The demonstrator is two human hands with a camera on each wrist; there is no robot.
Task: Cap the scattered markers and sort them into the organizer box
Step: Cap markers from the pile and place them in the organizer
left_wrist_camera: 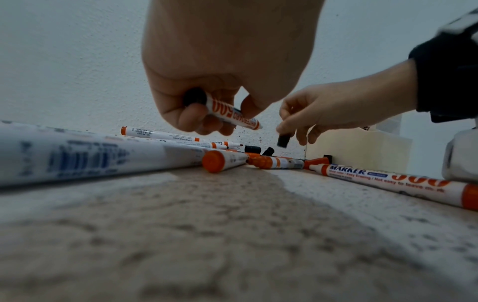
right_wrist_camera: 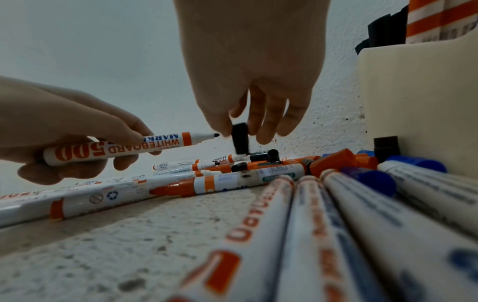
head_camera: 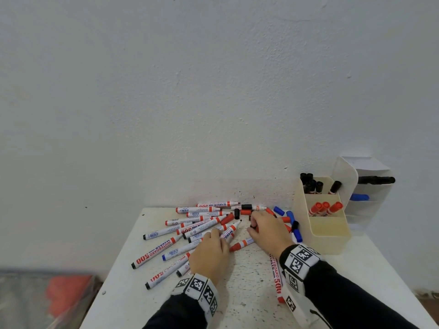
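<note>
My left hand [head_camera: 210, 251] grips an uncapped black whiteboard marker [right_wrist_camera: 121, 148], its black tip pointing right just above the table; the same black marker [left_wrist_camera: 230, 113] shows in the left wrist view. My right hand [head_camera: 266, 230] pinches a black cap [right_wrist_camera: 240, 141] between thumb and fingers, a short gap from that tip; the cap [left_wrist_camera: 283, 140] hangs upright. Several uncapped markers [head_camera: 190, 230] and loose red, blue and black caps [head_camera: 288, 218] lie scattered around both hands. The cream organizer box [head_camera: 329, 230] stands at the right with black and red capped markers upright in it.
A white drawer unit [head_camera: 365, 186] behind the organizer holds black and blue markers. A red-ended marker [head_camera: 276, 279] lies under my right wrist. The wall rises right behind the speckled table [head_camera: 249, 293]. A blurred red thing [head_camera: 69, 290] sits on the floor at the left.
</note>
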